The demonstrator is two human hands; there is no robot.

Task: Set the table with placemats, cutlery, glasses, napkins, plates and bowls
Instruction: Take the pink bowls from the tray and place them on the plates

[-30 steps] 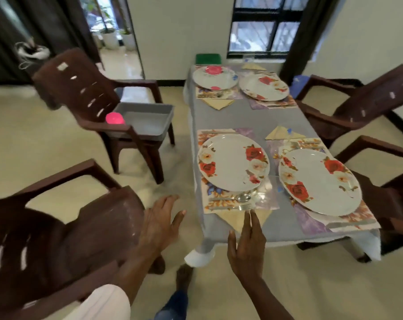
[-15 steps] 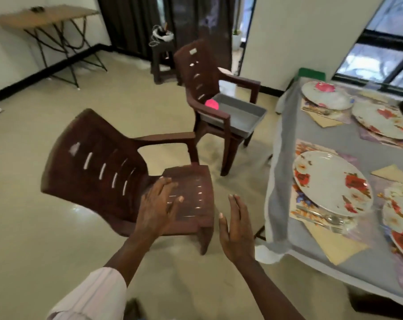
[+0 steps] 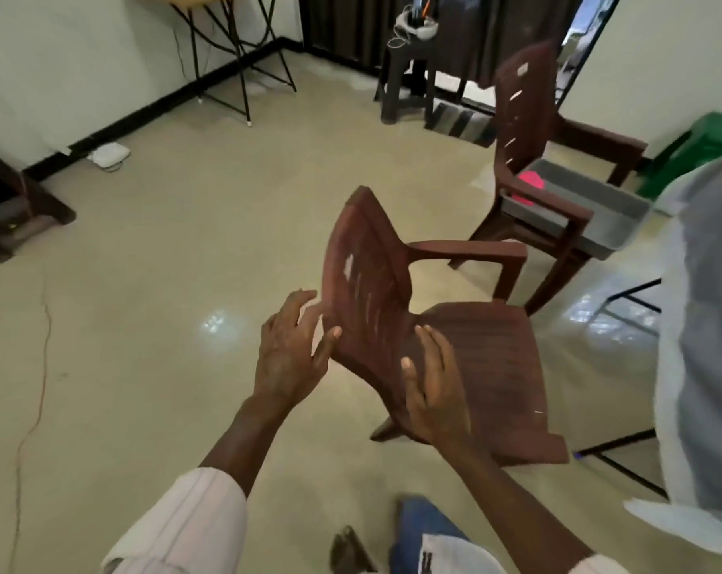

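My left hand [image 3: 288, 355] hovers with spread fingers just left of the back of a brown plastic chair [image 3: 467, 358]. My right hand [image 3: 431, 387] is raised in front of that chair's back and seat, fingers straight, holding nothing. Only the grey tablecloth corner of the table [image 3: 707, 325] shows at the right edge; its plates and mats are out of view. On a second brown chair [image 3: 529, 130] farther back sits a grey tray [image 3: 599, 217] with a pink object [image 3: 531, 180] at its near corner.
A dark stool [image 3: 409, 72] with small items stands by the curtain. A folding table's black legs [image 3: 235, 55] are at the back left, a green stool [image 3: 703, 147] at the far right. An orange cable [image 3: 40, 366] runs along the tiled floor.
My view has swung left, away from the set table and onto the near chair. Both hands have moved closer to the chair's back, still holding nothing.
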